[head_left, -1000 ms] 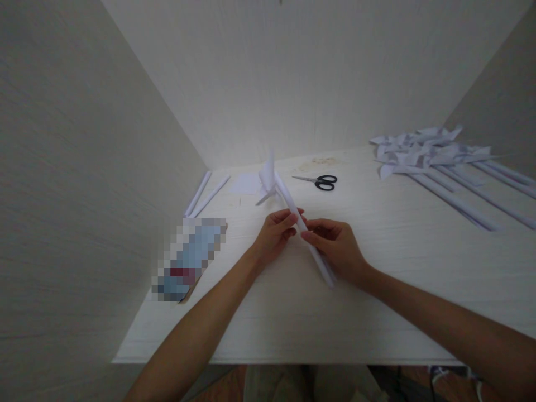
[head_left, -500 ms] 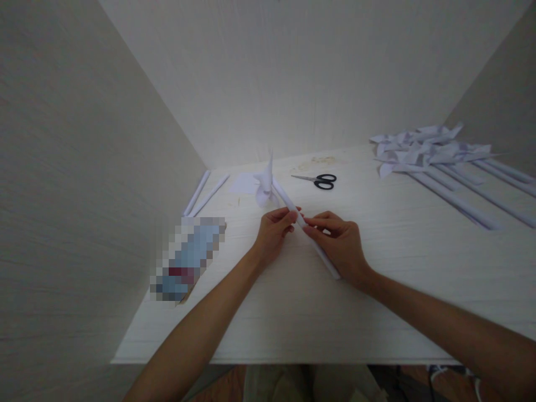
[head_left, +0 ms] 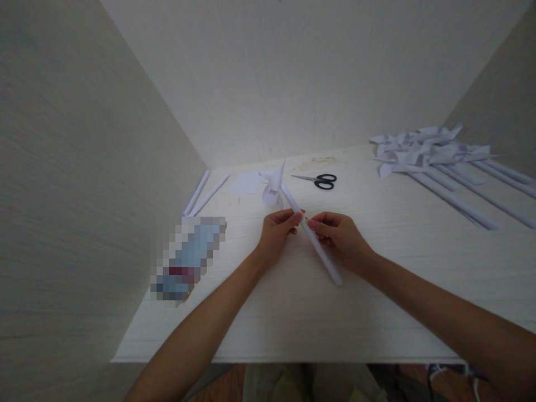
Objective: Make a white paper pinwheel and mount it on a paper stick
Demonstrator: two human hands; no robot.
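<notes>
Your left hand (head_left: 276, 231) and right hand (head_left: 341, 240) both pinch the stick of a paper pinwheel (head_left: 312, 240), fingers closed on it; it slants over the table (head_left: 293, 312). Scissors (head_left: 318, 180) lie just beyond; a pile of pinwheels (head_left: 427, 151) sits far right.

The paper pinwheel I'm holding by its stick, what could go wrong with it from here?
1. Both hands, left hand and right hand, pinch the thin rolled paper stick near its middle; squeezing or twisting could kink it.
2. The pinwheel head sits low at the far end, near the table; its folded blades might crumple if pressed down.
3. The scissors lie just beyond the head, and a swing of the stick may knock them.
</notes>
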